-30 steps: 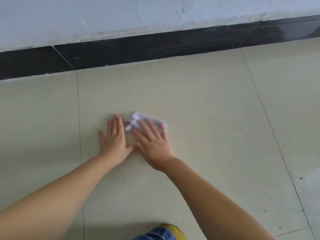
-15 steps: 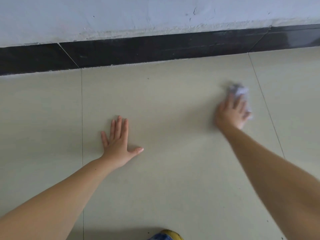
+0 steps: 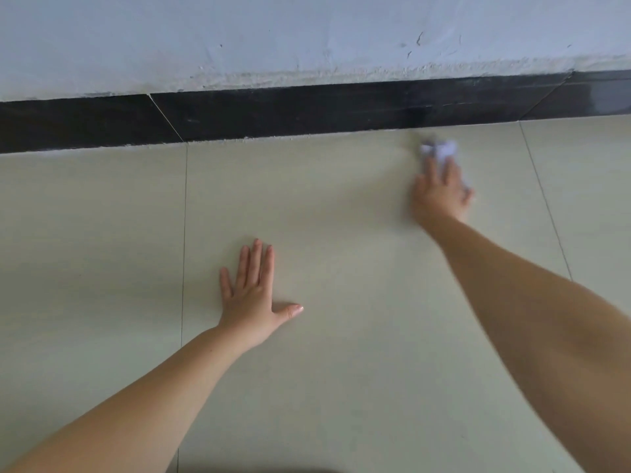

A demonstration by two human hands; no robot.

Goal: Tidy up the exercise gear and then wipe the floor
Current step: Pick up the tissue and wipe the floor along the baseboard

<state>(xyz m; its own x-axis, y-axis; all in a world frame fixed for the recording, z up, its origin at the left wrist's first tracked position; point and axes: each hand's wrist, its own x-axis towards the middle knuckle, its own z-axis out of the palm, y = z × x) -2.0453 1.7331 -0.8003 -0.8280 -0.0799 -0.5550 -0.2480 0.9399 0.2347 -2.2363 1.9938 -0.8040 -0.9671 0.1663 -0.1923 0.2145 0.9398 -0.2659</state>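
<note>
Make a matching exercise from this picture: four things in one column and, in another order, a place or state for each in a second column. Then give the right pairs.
Things:
1. left hand
2. right hand
3. white cloth
4. black skirting

Places or states:
A. crumpled under fingers, close to the wall
B. runs along the foot of the wall
C. flat on the floor tile, fingers straight, holds nothing
D. stretched far forward, presses on the cloth, blurred

Right pairs: 1-C, 2-D, 3-A, 4-B
</note>
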